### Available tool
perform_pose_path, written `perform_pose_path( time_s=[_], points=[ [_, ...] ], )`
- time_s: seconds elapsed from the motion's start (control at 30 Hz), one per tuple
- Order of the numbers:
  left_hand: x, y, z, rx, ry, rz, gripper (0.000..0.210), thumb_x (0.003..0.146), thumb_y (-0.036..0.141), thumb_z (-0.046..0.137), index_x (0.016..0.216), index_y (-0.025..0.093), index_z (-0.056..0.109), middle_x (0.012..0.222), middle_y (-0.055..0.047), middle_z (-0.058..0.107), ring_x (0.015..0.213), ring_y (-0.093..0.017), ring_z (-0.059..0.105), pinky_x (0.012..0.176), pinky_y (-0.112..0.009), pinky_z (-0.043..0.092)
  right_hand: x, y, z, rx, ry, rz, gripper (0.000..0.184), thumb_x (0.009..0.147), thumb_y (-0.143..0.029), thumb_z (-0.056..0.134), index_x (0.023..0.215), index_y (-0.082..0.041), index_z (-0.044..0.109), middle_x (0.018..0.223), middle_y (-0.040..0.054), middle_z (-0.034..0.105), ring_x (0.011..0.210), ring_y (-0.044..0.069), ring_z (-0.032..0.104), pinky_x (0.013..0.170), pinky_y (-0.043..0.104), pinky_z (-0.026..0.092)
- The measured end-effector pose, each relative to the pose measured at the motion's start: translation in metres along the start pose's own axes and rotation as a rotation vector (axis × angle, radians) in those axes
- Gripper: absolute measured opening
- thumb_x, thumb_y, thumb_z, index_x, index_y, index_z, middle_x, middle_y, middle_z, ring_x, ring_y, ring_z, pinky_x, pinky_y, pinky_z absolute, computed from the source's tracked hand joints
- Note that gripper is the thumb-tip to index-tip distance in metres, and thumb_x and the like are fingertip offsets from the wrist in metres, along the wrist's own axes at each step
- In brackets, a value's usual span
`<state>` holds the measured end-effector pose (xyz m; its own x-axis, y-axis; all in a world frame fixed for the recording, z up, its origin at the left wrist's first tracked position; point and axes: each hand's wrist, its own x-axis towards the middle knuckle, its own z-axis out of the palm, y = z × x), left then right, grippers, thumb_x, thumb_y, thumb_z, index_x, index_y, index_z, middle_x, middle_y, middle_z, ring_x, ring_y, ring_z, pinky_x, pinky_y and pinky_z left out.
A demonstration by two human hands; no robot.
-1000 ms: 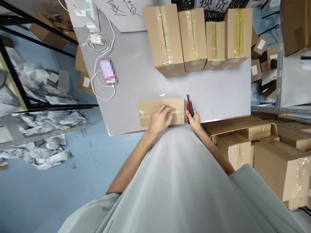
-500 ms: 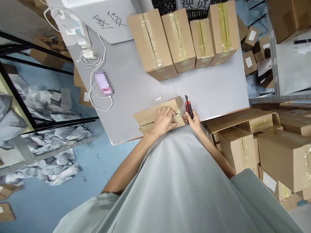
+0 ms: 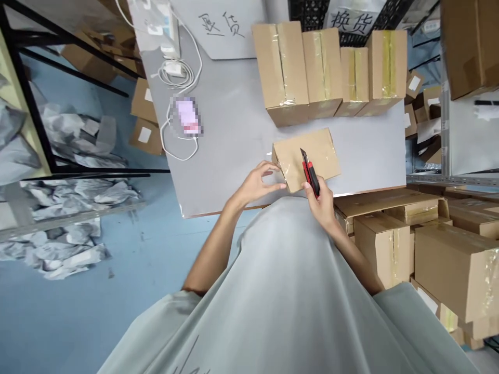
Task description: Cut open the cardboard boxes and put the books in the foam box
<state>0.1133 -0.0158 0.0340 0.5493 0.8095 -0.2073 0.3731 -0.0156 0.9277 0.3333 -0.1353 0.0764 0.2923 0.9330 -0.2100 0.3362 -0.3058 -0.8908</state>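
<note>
A small cardboard box [image 3: 319, 148] lies at the table's near edge, turned slightly, with clear tape at its ends. My left hand [image 3: 257, 183] is at the box's left end, thumb and fingers spread apart, fingertips touching or very close to that end; the exact contact cannot be told. In my right hand [image 3: 322, 201] is a red and black utility knife [image 3: 311, 174], its blade out and pointing away from me over the top of the box. The right fingers are closed round the handle, partly hidden.
Several taped cardboard boxes [image 3: 283, 72] stand in a row at the table's back. A phone [image 3: 187, 115] and a coiled white cable [image 3: 175, 74] lie to the left, near a white bin [image 3: 234, 44]. More cartons [image 3: 380, 249] are stacked at right below the table [image 3: 230, 130].
The small box has turned and moved away from me, showing a plain upper face. My left hand has gone from its top to its left end. The knife is now over the box.
</note>
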Motion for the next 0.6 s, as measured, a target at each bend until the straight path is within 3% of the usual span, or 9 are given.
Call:
perform_pose_path(
  time_s=[0.07, 0.13, 0.2, 0.27, 0.43, 0.6],
  points=[
    [-0.006, -0.007, -0.012, -0.07, 0.062, -0.097, 0.057, 0.085, 0.076, 0.081, 0.11, 0.025, 0.075, 0.127, -0.011, 0.077, 0.124, -0.028, 0.073, 0.112, -0.047, 0.059, 0.003, 0.0, 0.008, -0.02, -0.046, -0.001, 0.046, 0.11, -0.062, 0.052, 0.126, -0.022, 0.068, 0.105, 0.0092, 0.081, 0.091, 0.026, 0.074, 0.089, 0.039, 0.059],
    [-0.006, -0.011, -0.023, -0.098, 0.205, -0.169, 0.054, 0.09, 0.074, 0.076, 0.107, 0.023, 0.075, 0.123, -0.011, 0.08, 0.118, -0.028, 0.076, 0.107, -0.044, 0.062, 0.003, 0.0, 0.015, -0.03, -0.088, -0.006, 0.047, 0.11, -0.063, 0.051, 0.127, -0.022, 0.068, 0.105, 0.0095, 0.082, 0.089, 0.026, 0.074, 0.09, 0.039, 0.059],
    [0.001, -0.013, -0.031, -0.1, 0.353, -0.194, 0.046, 0.093, 0.066, 0.075, 0.108, 0.022, 0.074, 0.12, -0.01, 0.081, 0.109, -0.026, 0.078, 0.099, -0.041, 0.065, 0.001, -0.001, 0.02, -0.051, -0.109, -0.01, 0.049, 0.11, -0.064, 0.051, 0.129, -0.022, 0.067, 0.106, 0.0097, 0.082, 0.089, 0.026, 0.073, 0.09, 0.039, 0.059],
    [0.013, -0.016, -0.037, -0.094, 0.422, -0.18, 0.037, 0.092, 0.054, 0.076, 0.111, 0.022, 0.073, 0.124, -0.009, 0.08, 0.103, -0.023, 0.079, 0.093, -0.038, 0.066, -0.003, -0.004, 0.023, -0.092, -0.108, -0.008, 0.049, 0.11, -0.063, 0.05, 0.129, -0.021, 0.068, 0.106, 0.0097, 0.082, 0.09, 0.025, 0.073, 0.091, 0.039, 0.059],
    [0.038, -0.026, -0.045, -0.105, 0.353, -0.103, 0.038, 0.086, 0.036, 0.079, 0.121, 0.021, 0.073, 0.134, -0.011, 0.078, 0.11, -0.024, 0.078, 0.094, -0.037, 0.066, -0.013, -0.019, 0.027, -0.206, -0.109, -0.007, 0.051, 0.11, -0.06, 0.051, 0.133, -0.02, 0.071, 0.108, 0.0103, 0.081, 0.094, 0.026, 0.074, 0.093, 0.038, 0.059],
    [0.041, -0.034, -0.049, -0.202, 0.256, -0.049, 0.038, 0.085, 0.036, 0.082, 0.117, 0.017, 0.077, 0.123, -0.012, 0.083, 0.116, -0.028, 0.078, 0.107, -0.046, 0.064, -0.025, -0.046, 0.04, -0.25, -0.178, 0.041, 0.055, 0.111, -0.051, 0.051, 0.158, -0.024, 0.06, 0.11, 0.0076, 0.084, 0.088, 0.026, 0.078, 0.092, 0.039, 0.062]
  ],
)
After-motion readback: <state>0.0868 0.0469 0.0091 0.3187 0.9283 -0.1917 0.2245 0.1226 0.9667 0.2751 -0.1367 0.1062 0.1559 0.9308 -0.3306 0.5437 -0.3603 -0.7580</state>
